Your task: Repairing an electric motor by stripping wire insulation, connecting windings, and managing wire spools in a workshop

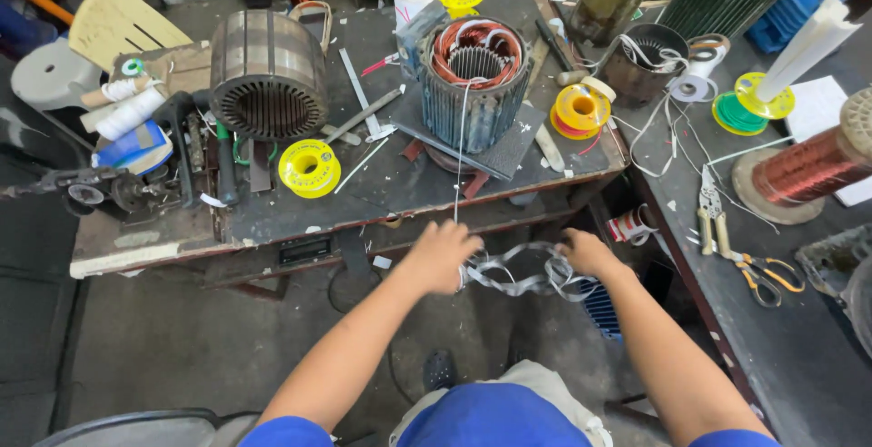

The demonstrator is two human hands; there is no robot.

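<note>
My left hand [441,254] and my right hand [586,253] are both closed on a tangled bundle of flat white lacing tape [522,274], held between them below the front edge of the workbench [272,215]. A single strand of the tape [459,161] rises from my left hand up to a motor stator with copper windings [474,70], which stands upright on a dark square pad at the middle of the bench.
An empty laminated stator core [268,74] lies at left beside a yellow spool [309,168]. More yellow spools [581,108], a copper wire reel [813,163], scissors [767,276] and pliers [708,211] lie on the right-hand bench. A grey floor lies below.
</note>
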